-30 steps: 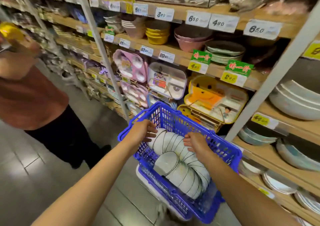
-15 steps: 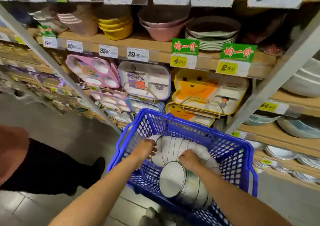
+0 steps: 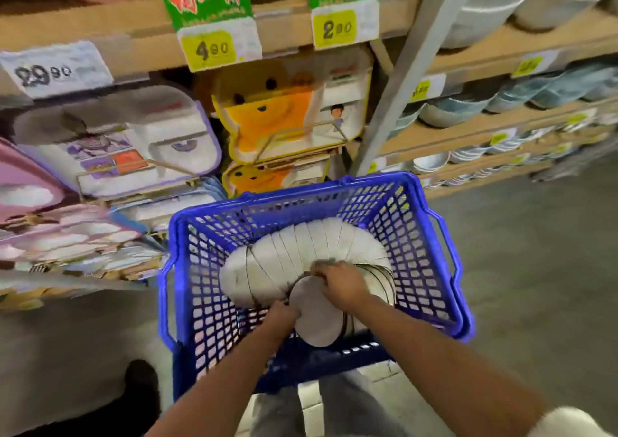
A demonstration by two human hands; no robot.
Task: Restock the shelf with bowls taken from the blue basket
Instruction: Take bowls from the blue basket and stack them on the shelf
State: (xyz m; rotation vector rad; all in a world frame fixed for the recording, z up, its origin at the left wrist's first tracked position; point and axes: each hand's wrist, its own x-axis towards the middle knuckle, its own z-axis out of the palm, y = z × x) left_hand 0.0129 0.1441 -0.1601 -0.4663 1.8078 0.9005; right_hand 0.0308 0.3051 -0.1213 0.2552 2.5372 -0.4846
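The blue basket [image 3: 431,236] stands below me in front of the shelves. Inside it a long curved row of nested white bowls [image 3: 301,246] with thin dark lines lies on its side. A short stack of white bowls [image 3: 317,319] at the near end faces me. My left hand [image 3: 284,311] grips that stack's left rim, and my right hand [image 3: 341,281] is closed over its top edge. The shelf [image 3: 468,132] with more bowls runs off to the right.
Children's divided trays [image 3: 287,115] stand displayed on the shelf just behind the basket, under yellow price tags [image 3: 210,50]. A grey metal upright [image 3: 401,78] splits the shelving. Another person's dark shoe [image 3: 140,376] is at lower left. Grey floor stretches right of the basket.
The view has dropped closer over the basket. Both hands moved from the far end of the bowl row to the near stack and closed on it. The other person has mostly left the view.
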